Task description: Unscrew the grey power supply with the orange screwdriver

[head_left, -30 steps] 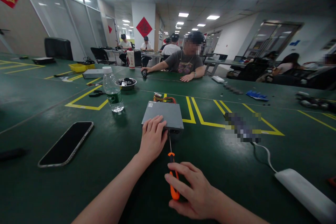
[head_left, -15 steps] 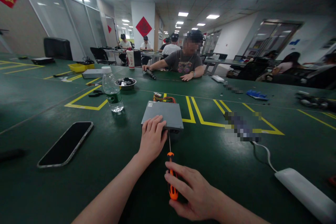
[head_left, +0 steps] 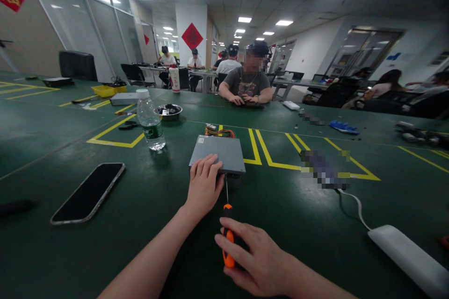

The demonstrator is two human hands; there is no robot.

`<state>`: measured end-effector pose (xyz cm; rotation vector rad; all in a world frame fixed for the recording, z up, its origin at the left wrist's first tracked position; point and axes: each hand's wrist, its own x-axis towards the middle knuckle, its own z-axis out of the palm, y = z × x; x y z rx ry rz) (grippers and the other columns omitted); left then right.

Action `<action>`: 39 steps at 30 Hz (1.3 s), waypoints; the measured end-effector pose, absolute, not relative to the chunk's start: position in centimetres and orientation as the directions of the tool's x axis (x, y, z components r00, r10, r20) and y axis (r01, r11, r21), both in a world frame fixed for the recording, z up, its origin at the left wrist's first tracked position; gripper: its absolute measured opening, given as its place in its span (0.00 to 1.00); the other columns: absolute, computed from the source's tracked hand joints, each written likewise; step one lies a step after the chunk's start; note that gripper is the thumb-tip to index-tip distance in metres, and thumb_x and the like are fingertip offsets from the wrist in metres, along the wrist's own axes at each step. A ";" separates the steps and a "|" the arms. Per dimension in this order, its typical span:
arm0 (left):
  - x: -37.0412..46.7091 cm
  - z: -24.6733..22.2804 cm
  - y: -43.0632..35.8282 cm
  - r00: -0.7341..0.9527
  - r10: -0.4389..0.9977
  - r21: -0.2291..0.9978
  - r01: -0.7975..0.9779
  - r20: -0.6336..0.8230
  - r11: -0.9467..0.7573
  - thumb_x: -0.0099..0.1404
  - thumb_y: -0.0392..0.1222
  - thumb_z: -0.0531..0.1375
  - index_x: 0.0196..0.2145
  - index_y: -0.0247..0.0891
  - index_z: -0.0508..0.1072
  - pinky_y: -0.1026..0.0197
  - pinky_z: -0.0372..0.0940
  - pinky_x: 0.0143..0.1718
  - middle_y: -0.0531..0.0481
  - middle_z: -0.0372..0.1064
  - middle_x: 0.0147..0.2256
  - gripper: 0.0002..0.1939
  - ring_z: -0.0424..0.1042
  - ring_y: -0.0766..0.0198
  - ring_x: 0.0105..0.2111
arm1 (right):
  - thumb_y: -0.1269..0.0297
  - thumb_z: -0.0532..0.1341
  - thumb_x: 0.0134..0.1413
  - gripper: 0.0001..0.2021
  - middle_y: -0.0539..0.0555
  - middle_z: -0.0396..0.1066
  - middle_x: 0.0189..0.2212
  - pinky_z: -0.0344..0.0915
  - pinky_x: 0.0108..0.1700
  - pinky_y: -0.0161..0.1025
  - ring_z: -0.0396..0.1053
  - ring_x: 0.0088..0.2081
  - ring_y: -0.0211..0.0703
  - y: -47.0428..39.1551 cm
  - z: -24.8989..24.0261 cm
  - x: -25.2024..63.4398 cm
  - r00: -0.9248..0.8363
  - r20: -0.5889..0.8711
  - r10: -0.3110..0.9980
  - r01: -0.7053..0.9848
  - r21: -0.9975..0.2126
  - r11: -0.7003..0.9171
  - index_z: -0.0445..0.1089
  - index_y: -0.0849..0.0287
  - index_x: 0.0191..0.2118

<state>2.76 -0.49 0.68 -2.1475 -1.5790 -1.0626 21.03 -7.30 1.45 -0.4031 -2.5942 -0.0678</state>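
Right grip (head_left: 257,252), at five o'clock from the grey metal box (head_left: 228,152), has its fingers and thumb closed round the handle of a screwdriver (head_left: 228,212), whose shaft points up to the near face of the box from six o'clock. Left grip (head_left: 203,194) clasps the near corner at seven o'clock, fingers over the top, thumb just beside the shaft and crowding it on that side. Whether the tip touches a screw cannot be made out.

Coloured cables (head_left: 224,133) bunch against the box at twelve. A bottle (head_left: 150,124) stands at ten, partly before a bowl (head_left: 170,117); a phone (head_left: 89,191) lies at eight. At three sits a blurred-out object (head_left: 322,168), its white cord (head_left: 359,210) running to a white block (head_left: 403,247) at four. Another person (head_left: 243,81) sits past the far edge at twelve to one.

Plain green surface (head_left: 298,215) stretches from the right grip toward the cord. The box is flat and matte, the bottle clear plastic, the bowl round and shiny, the handle orange and black.
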 end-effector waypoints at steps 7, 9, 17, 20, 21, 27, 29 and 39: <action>2.8 0.7 -0.5 0.135 0.707 0.199 0.908 0.694 -0.368 0.62 0.37 0.53 0.45 0.40 0.63 0.48 0.50 0.55 0.45 0.63 0.52 0.12 0.58 0.56 0.55 | 0.55 0.55 0.58 0.17 0.67 0.68 0.45 0.68 0.42 0.38 0.70 0.44 0.45 -7.0 0.8 20.8 -0.749 0.612 0.253 0.314 -0.007 0.949 0.60 0.65 0.45; 2.8 0.8 -0.5 0.132 0.711 0.200 0.910 0.691 -0.363 0.62 0.38 0.53 0.45 0.40 0.63 0.48 0.50 0.55 0.45 0.63 0.52 0.12 0.58 0.56 0.55 | 0.54 0.54 0.59 0.17 0.67 0.68 0.45 0.68 0.42 0.38 0.70 0.44 0.44 -7.0 0.8 20.8 -0.747 0.609 0.268 0.321 -0.023 0.947 0.59 0.64 0.45; 2.9 0.7 -0.5 0.126 0.706 0.208 0.907 0.697 -0.367 0.62 0.38 0.53 0.45 0.40 0.64 0.47 0.50 0.55 0.45 0.63 0.52 0.12 0.58 0.54 0.54 | 0.54 0.53 0.59 0.17 0.64 0.70 0.43 0.69 0.39 0.39 0.70 0.41 0.44 -7.0 1.8 21.1 -0.784 0.588 0.200 0.287 0.058 0.956 0.64 0.63 0.46; 2.8 0.7 -0.5 0.129 0.708 0.208 0.906 0.694 -0.369 0.62 0.38 0.53 0.45 0.41 0.64 0.46 0.50 0.54 0.45 0.63 0.52 0.12 0.58 0.54 0.54 | 0.55 0.52 0.59 0.16 0.63 0.71 0.38 0.69 0.36 0.39 0.72 0.34 0.42 -6.9 1.9 22.0 -0.762 0.636 0.122 0.250 0.115 0.961 0.66 0.63 0.43; 2.8 0.8 -0.5 0.131 0.710 0.207 0.906 0.692 -0.369 0.62 0.38 0.53 0.45 0.41 0.64 0.46 0.51 0.54 0.45 0.63 0.52 0.12 0.58 0.54 0.55 | 0.56 0.52 0.58 0.15 0.63 0.72 0.38 0.69 0.35 0.39 0.71 0.32 0.42 -6.9 2.0 22.3 -0.755 0.647 0.110 0.254 0.135 0.958 0.66 0.63 0.42; 2.7 0.6 -0.5 0.136 0.710 0.197 0.910 0.691 -0.366 0.63 0.39 0.53 0.46 0.40 0.63 0.47 0.51 0.55 0.45 0.62 0.52 0.13 0.58 0.55 0.55 | 0.61 0.51 0.57 0.13 0.62 0.72 0.36 0.69 0.32 0.38 0.71 0.31 0.41 -6.6 2.5 23.4 -0.718 0.690 0.089 0.282 0.171 0.944 0.66 0.64 0.40; 2.7 0.6 -0.4 0.140 0.711 0.193 0.910 0.689 -0.366 0.63 0.39 0.53 0.46 0.40 0.63 0.47 0.50 0.55 0.45 0.62 0.52 0.13 0.58 0.55 0.55 | 0.61 0.51 0.57 0.13 0.62 0.72 0.36 0.69 0.32 0.38 0.71 0.32 0.42 -6.5 2.5 23.4 -0.721 0.686 0.101 0.291 0.167 0.942 0.66 0.64 0.40; 2.7 0.7 -0.4 0.150 0.699 0.181 0.909 0.699 -0.376 0.63 0.38 0.53 0.46 0.39 0.63 0.48 0.50 0.55 0.44 0.63 0.52 0.13 0.58 0.56 0.55 | 0.62 0.51 0.57 0.13 0.62 0.71 0.37 0.68 0.35 0.38 0.71 0.36 0.42 -6.3 2.5 23.2 -0.718 0.687 0.116 0.306 0.161 0.938 0.66 0.64 0.40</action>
